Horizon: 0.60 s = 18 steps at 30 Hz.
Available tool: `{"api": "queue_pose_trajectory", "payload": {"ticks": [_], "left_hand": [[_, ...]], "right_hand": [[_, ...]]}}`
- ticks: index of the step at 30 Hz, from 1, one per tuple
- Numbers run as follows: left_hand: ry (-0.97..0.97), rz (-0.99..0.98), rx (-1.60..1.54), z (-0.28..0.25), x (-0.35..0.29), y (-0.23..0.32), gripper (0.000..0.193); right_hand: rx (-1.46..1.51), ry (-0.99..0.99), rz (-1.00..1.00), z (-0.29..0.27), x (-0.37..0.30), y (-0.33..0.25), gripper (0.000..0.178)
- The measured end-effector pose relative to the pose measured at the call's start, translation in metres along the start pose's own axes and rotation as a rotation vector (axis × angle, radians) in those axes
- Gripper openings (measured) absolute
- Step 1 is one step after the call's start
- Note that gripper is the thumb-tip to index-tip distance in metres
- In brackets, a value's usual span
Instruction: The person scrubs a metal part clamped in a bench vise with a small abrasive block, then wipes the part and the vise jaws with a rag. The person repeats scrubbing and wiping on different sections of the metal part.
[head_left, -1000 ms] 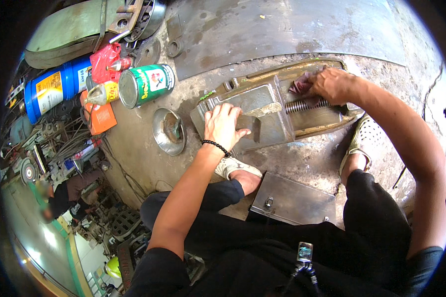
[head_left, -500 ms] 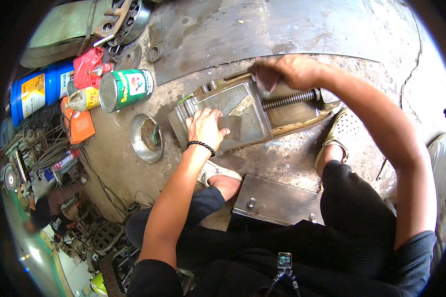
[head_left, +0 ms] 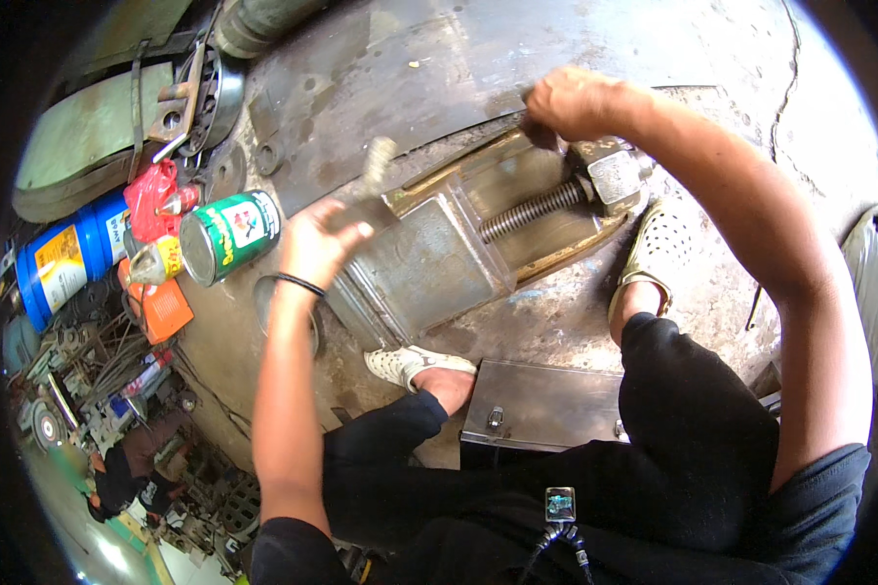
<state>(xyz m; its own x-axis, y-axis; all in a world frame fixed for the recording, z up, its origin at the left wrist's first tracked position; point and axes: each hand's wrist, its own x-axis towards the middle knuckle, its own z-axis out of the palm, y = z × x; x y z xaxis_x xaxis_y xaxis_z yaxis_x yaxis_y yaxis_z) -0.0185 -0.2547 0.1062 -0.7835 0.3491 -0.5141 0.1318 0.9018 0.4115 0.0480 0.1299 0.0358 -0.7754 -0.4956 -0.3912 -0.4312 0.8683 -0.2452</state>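
A large metal machine vise (head_left: 439,253) lies on the floor before me, its threaded screw (head_left: 532,213) bared between the side rails. My left hand (head_left: 314,242) grips a thin, flat metal scraper (head_left: 373,216) over the vise's left end. Just beyond the scraper is a pale, blurred clump (head_left: 379,164) whose kind I cannot make out. My right hand (head_left: 578,103) is closed on a dark, brownish cloth (head_left: 541,135) above the far rail, near the screw's block (head_left: 617,175). The cloth is mostly hidden under the fingers.
A metal bowl (head_left: 263,292) is partly covered by my left wrist. A green can (head_left: 229,237), blue bucket (head_left: 68,263), red bag (head_left: 153,200) and orange box (head_left: 163,310) stand at left. A metal case (head_left: 546,395) lies between my feet. Another person (head_left: 132,478) is far left.
My left hand has lifted the scraper leftward from the vise's top, where a pale streak no longer shows. My right hand has shifted slightly up with the cloth. The view has turned a little.
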Motion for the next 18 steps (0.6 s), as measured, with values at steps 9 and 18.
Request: {"api": "queue_pose_trajectory", "payload": {"ticks": [9, 18], "left_hand": [[-0.052, -0.1, 0.68, -0.006, 0.165, -0.004, 0.071], [0.156, -0.013, 0.875, 0.034, 0.203, -0.015, 0.072]], "right_hand": [[0.703, 0.628, 0.169, 0.006, -0.05, 0.021, 0.043], [1.435, 0.781, 0.79, 0.039, -0.163, 0.037, 0.05]]}}
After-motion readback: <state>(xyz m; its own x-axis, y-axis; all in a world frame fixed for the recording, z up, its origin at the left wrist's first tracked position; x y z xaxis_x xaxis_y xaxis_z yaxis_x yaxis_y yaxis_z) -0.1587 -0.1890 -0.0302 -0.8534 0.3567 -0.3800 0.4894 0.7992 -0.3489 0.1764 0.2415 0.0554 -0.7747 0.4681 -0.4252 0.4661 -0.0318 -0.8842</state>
